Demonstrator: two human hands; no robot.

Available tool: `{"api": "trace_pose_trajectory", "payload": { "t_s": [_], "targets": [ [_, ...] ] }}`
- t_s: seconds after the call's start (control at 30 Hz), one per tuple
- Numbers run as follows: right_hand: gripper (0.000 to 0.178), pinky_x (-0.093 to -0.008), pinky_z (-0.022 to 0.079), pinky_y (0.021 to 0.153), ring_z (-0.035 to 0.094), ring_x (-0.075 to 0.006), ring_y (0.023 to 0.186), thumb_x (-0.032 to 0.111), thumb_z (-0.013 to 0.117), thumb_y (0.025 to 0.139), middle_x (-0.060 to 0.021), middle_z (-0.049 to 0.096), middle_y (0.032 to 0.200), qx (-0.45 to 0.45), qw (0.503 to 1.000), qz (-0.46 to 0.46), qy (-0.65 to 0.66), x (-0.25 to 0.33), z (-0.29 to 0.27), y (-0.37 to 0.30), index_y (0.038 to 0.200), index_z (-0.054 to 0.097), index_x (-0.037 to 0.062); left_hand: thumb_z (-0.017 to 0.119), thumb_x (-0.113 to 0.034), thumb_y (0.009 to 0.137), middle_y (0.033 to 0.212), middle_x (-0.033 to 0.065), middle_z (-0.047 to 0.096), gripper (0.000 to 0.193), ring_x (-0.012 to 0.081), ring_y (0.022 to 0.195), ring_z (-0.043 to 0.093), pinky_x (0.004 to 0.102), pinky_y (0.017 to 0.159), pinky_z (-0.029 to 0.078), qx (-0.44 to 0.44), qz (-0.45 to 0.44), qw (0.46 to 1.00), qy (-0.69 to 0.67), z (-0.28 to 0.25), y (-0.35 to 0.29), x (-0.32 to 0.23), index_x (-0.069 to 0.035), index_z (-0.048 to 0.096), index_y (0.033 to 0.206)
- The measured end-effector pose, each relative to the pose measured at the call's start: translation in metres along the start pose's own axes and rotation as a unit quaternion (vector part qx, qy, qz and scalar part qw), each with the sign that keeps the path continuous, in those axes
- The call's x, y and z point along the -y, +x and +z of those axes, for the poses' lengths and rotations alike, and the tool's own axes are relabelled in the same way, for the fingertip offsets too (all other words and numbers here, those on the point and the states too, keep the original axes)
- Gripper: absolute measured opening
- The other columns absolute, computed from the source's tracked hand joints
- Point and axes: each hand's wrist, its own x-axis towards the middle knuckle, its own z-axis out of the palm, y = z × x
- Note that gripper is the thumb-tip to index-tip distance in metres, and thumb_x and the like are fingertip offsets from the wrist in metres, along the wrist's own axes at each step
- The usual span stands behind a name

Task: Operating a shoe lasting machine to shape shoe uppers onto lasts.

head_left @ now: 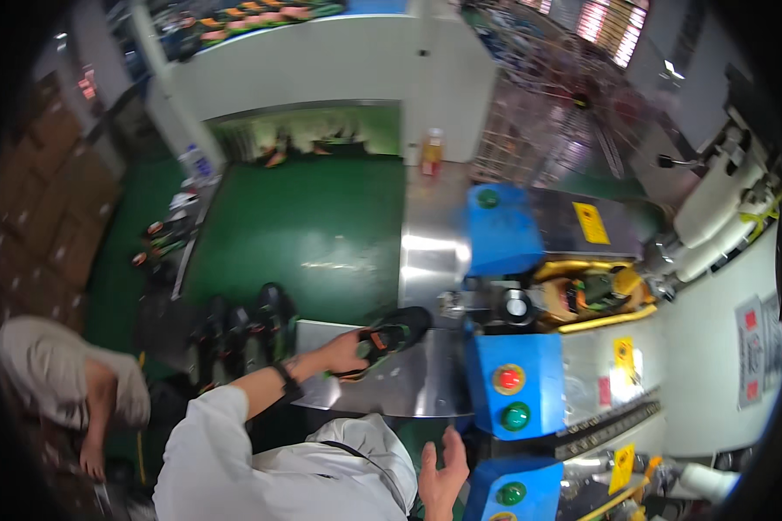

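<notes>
Shoe (393,337) — heel hidden by left hand (347,352) — blurred.

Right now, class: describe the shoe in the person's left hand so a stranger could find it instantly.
Start at the blue machine with its red button. On the steel table left of it, the left hand grips a black shoe. Only it shows orange trim.

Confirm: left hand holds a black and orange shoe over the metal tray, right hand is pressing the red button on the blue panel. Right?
Not quite. In the head view the left hand does hold the black and orange shoe over the metal tray, but the right hand is not on the red button. It is open and apart from the blue panel, low beside it.
</notes>
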Motion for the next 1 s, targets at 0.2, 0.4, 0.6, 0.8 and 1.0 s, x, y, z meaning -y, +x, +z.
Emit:
{"api": "trace_pose_trajectory", "payload": {
  "t_s": [0.2, 0.4, 0.6, 0.8, 1.0],
  "targets": [
    [0.037, -0.0352, 0.048, 0.092, 0.063, -0.0277, 0.104, 0.008, 0.063, 0.084, -0.0212, 0.064, 0.109, 0.228, 0.973, -0.041, 0.009, -0.015, 0.014, -0.031, 0.116, 0.054, -0.0080, 0.063, -0.010, 0.063, 0.121, 0.0245, 0.055, 0.073, 0.0345, 0.115, 0.052, 0.0357, 0.101, 0.039, -0.048, -0.019, 0.998, -0.048, 0.035, -0.009, 0.005, 0.003, 0.041, 0.132],
    [0.037, -0.0314, 0.049, 0.087, 0.064, -0.0231, 0.101, 0.013, 0.062, 0.088, -0.0191, 0.065, 0.111, 0.187, 0.976, -0.097, -0.056, -0.007, 0.031, -0.045, 0.120, 0.055, -0.0061, 0.064, -0.008, 0.065, 0.115, 0.0211, 0.059, 0.063, 0.0309, 0.108, 0.057, 0.0359, 0.095, 0.044, -0.197, -0.063, 0.978, -0.002, 0.057, -0.020, 0.009, 0.003, 0.047, 0.125],
    [0.032, -0.0332, 0.050, 0.085, 0.066, -0.0265, 0.100, 0.013, 0.058, 0.090, -0.0236, 0.066, 0.108, 0.174, 0.975, -0.077, -0.112, 0.013, 0.080, -0.022, 0.116, 0.059, -0.0050, 0.062, -0.003, 0.068, 0.094, 0.0072, 0.063, 0.040, 0.0207, 0.084, 0.063, 0.0342, 0.076, 0.053, -0.060, -0.145, 0.784, -0.601, -0.037, -0.066, 0.017, -0.001, 0.057, 0.107],
    [0.034, -0.0370, 0.049, 0.088, 0.064, -0.0325, 0.101, 0.009, 0.063, 0.083, -0.0228, 0.066, 0.104, 0.243, 0.954, -0.104, -0.143, 0.058, 0.148, 0.021, 0.113, 0.057, -0.0059, 0.065, -0.002, 0.068, 0.092, 0.0086, 0.064, 0.040, 0.0215, 0.079, 0.065, 0.0331, 0.072, 0.055, -0.265, -0.099, 0.780, -0.558, -0.146, -0.201, 0.040, -0.002, 0.057, 0.107],
    [0.035, -0.0357, 0.049, 0.088, 0.064, -0.0343, 0.100, 0.010, 0.062, 0.082, -0.0215, 0.066, 0.104, 0.371, 0.895, -0.184, -0.167, 0.083, 0.202, 0.053, 0.114, 0.058, -0.0026, 0.066, 0.002, 0.065, 0.088, 0.0111, 0.060, 0.066, 0.0211, 0.073, 0.065, 0.0341, 0.062, 0.056, -0.565, -0.171, 0.709, -0.385, -0.235, -0.294, 0.093, 0.005, 0.033, 0.123]
  ]
}}
